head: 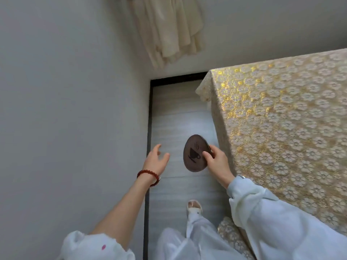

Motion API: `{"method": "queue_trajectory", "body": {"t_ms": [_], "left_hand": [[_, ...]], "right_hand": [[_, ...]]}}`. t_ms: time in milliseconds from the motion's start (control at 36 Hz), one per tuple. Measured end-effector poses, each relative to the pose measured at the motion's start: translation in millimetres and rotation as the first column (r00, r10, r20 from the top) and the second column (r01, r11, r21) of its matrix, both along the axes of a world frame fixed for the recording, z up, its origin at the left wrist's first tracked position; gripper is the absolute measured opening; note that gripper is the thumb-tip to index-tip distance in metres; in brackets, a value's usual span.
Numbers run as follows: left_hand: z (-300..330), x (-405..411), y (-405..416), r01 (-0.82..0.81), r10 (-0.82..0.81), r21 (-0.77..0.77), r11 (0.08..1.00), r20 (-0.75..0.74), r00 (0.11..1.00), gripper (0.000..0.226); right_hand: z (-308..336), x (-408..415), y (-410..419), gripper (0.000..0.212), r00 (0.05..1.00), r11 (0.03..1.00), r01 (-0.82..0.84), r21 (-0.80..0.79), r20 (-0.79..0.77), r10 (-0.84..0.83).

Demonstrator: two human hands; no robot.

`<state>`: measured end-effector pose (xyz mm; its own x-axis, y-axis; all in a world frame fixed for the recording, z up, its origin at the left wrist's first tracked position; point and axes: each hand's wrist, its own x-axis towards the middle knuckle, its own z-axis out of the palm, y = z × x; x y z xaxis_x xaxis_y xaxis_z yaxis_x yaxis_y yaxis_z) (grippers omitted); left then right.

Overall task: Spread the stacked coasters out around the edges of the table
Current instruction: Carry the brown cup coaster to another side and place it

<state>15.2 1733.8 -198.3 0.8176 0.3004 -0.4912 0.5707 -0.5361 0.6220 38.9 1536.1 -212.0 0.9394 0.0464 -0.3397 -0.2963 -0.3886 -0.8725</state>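
Observation:
My right hand (216, 161) pinches a thin stack of round brown coasters (195, 153) by its right edge. The top coaster bears a dark steaming-cup picture. The stack hangs over the floor, just left of the table's left edge. My left hand (156, 160) is open with fingers spread, a little to the left of the stack and not touching it. A red bead bracelet circles that wrist. The table (281, 117) is covered by a gold and white floral lace cloth and fills the right side of the view. No coaster shows on the visible part of the table.
A narrow strip of pale wood-look floor (174, 113) runs between the grey wall (65, 109) on the left and the table. A cream curtain (169, 29) hangs at the far end. My foot (194, 206) in a white sandal stands on the floor below the coasters.

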Motion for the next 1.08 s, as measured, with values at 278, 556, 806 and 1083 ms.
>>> {"method": "queue_trajectory", "body": {"t_ms": [278,556,806,1083], "left_hand": [[-35,120,-84,0.498,-0.499,-0.031,0.866,-0.101,0.861,0.056],[-55,224,-165,0.941,-0.935,0.008,0.339,-0.110,0.338,0.057],[-83,261,-207,0.959,-0.978,0.227,-0.168,-0.159,-0.133,0.070],[-113,259,-216,0.879,-0.922,0.283,-0.384,-0.161,-0.351,0.093]], "right_hand": [[-6,37,-87,0.033,0.864,0.871,0.477,-0.115,-0.123,-0.489],[-21,59,-114,0.039,0.503,0.535,0.821,-0.199,-0.189,-0.843],[-29,71,-107,0.031,0.364,0.442,0.879,-0.177,-0.350,-0.863],[-50,62,-105,0.047,0.345,0.444,0.811,-0.380,-0.303,-0.889]]}}
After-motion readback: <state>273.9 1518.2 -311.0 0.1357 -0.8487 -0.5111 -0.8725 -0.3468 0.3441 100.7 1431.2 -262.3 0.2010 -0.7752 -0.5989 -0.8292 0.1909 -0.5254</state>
